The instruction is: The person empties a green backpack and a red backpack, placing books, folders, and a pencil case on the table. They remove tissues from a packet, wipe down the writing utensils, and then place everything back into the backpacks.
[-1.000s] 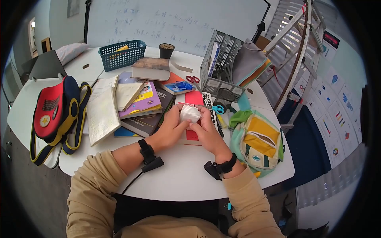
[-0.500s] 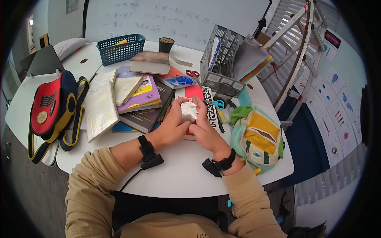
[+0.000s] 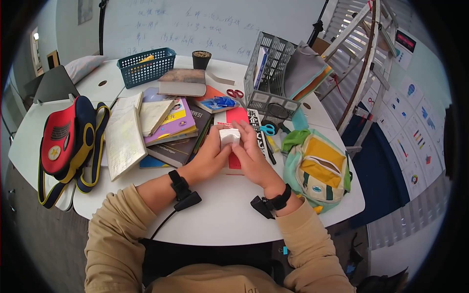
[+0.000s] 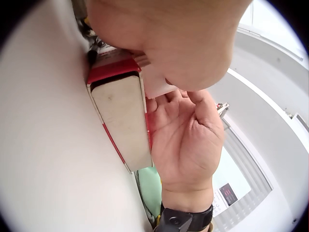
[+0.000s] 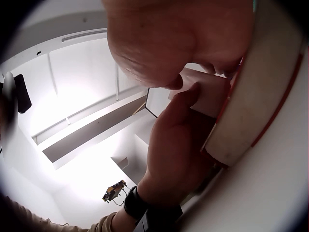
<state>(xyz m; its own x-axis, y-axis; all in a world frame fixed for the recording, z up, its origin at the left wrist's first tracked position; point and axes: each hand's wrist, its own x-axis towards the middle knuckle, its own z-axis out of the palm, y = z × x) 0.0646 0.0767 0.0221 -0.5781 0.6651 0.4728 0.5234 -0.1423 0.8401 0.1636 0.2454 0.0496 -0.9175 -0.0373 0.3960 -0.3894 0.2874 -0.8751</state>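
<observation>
Both hands hold a small white folded wad (image 3: 229,138), paper-like, just above a thick red and white book (image 3: 235,165). My left hand (image 3: 210,157) grips it from the left, its thumb lying along the near side. From the right, my right hand (image 3: 254,163) has its thumb against the wad and its fingers along the far side. In the right wrist view, both thumbs press on the wad's flat pale face (image 5: 211,99). The left wrist view shows the right palm (image 4: 186,135) beside the book's page edges (image 4: 120,121); the left hand covers part of the wad.
Left of the hands lie stacked books (image 3: 171,122) and a red and navy bag (image 3: 63,136). A green and yellow backpack (image 3: 320,168) sits at right. Behind stand a teal basket (image 3: 146,71), a potted plant (image 3: 201,61) and a grey file rack (image 3: 268,73). Blue-handled scissors (image 3: 267,129) lie near the right fingers.
The wad has turned between the hands; its pleated layers faced up half a second ago and a flatter face shows now. The right fingers have spread slightly. Both hands stay over the book.
</observation>
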